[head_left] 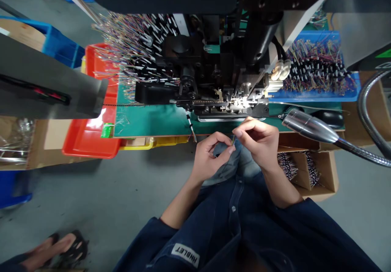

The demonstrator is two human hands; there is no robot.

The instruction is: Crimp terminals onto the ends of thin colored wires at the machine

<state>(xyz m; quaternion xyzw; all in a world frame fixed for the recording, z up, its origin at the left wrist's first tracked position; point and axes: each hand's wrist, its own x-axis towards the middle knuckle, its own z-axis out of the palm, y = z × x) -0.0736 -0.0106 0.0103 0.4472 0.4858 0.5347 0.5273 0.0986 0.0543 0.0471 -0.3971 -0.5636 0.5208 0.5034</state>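
Observation:
My left hand (211,158) and my right hand (259,142) meet just in front of the bench edge. Both pinch a short bundle of thin wires (233,140) between thumb and fingertips; most of it is hidden by the fingers. Right behind them stands a black bench machine (214,70), its metal working area (241,102) brightly lit. To the left of my hands, a short wire lead (190,124) with white and black sleeving lies over the bench edge, its loose ends hanging down.
A large heap of wire leads (143,47) covers the bench's left side. More fill a blue tray (356,86) at right. A silver gooseneck lamp (308,125) reaches in from the right. Red trays (91,141) and a divided cardboard box (328,178) flank the green bench (152,121). Another person's foot (65,243) shows lower left.

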